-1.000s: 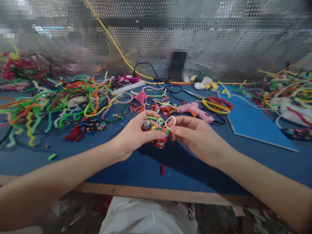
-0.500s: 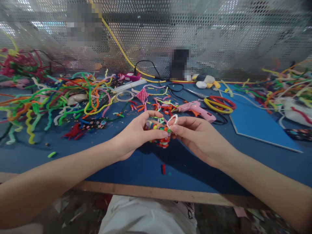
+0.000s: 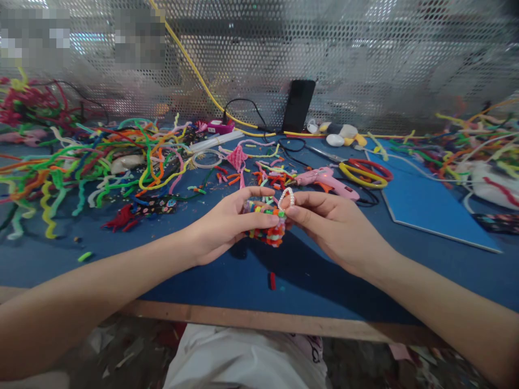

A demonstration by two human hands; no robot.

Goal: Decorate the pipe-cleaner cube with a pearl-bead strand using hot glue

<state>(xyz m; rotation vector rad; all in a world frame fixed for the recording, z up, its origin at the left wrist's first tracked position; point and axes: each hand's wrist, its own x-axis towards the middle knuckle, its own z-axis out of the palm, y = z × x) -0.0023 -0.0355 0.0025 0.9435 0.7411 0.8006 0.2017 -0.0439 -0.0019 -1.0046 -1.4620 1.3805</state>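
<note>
My left hand (image 3: 239, 219) is closed round a small multicoloured piece woven from pipe cleaners (image 3: 272, 235), thumb along its top and fingers behind. Partly covered by the fingers, the piece is held above the blue table. At its right end my right hand (image 3: 324, 219) pinches a small loop of white beads (image 3: 287, 200) between thumb and fingertips. The loop stands up against the edge of the woven piece; whether it is fastened there I cannot tell. A short red pipe cleaner piece (image 3: 272, 281) lies on the table below my hands.
Tangled pipe cleaners (image 3: 93, 162) cover the left side. Behind my hands lie a pink glue gun (image 3: 330, 182), scissors (image 3: 363, 175) and a pink woven diamond (image 3: 237, 158). A phone (image 3: 299, 105) leans on the mesh wall. A blue board (image 3: 430, 200) lies at right.
The bead loop has tilted more upright in my right fingers, and that hand has shifted very slightly. My left hand keeps its hold on the woven piece.
</note>
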